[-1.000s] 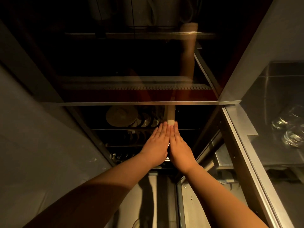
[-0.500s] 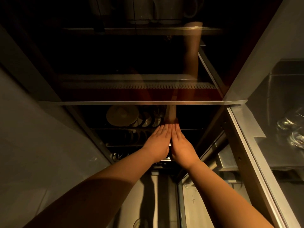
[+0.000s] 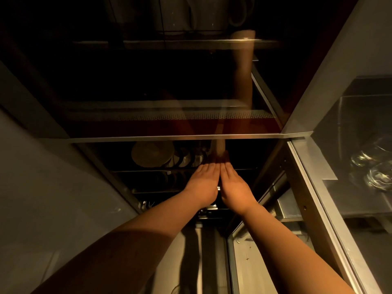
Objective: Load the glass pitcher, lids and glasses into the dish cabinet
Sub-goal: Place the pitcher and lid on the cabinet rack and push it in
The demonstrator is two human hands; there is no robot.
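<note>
- Head view: left hand (image 3: 202, 184) and right hand (image 3: 235, 188) lie side by side, fingers straight and touching, flat against the dark glass front of the dish cabinet (image 3: 176, 136), holding nothing.
- Just beyond the fingertips, behind the glass, lids (image 3: 151, 153) stand on edge in a rack.
- Well to the right of the right hand, glasses (image 3: 379, 177) sit on a steel counter (image 3: 360, 200).

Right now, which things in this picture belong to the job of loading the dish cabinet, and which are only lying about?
Belongs to the job:
- dish cabinet
- glasses on the steel surface at right
- left hand and right hand, flat, side by side

Only lying about:
- plates in the cabinet rack
- perforated shelf
</note>
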